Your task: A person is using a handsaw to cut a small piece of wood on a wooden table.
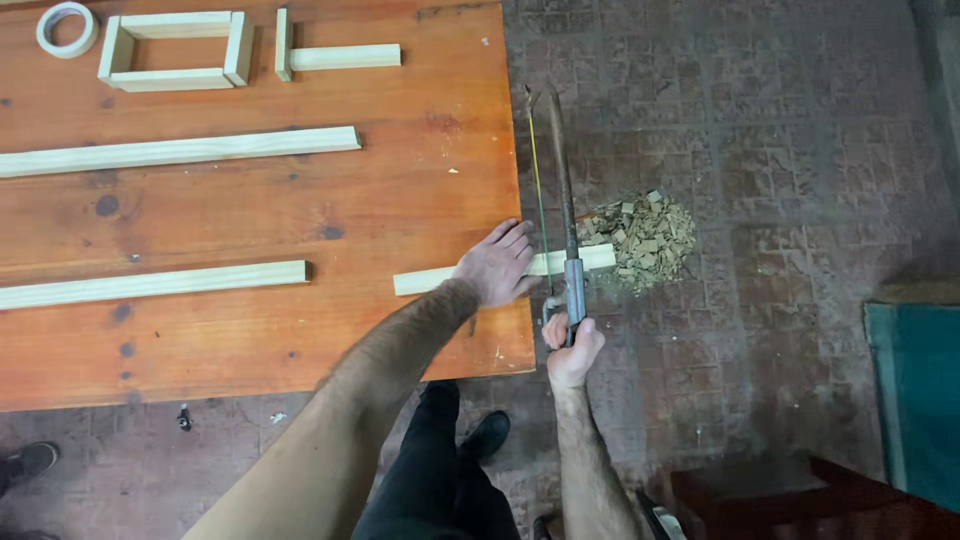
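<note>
My left hand presses flat on a short pale wooden strip that lies across the right edge of the orange-brown table; the strip's end sticks out past the edge. My right hand grips the handle of a hacksaw. Its frame and thin blade run away from me, crossing the strip just beyond the table edge, right next to my left fingers.
On the table lie two long pale wooden strips, a rectangular wooden frame, a T-shaped piece and a roll of white tape. A heap of wood offcuts sits on the tiled floor. Teal object at right.
</note>
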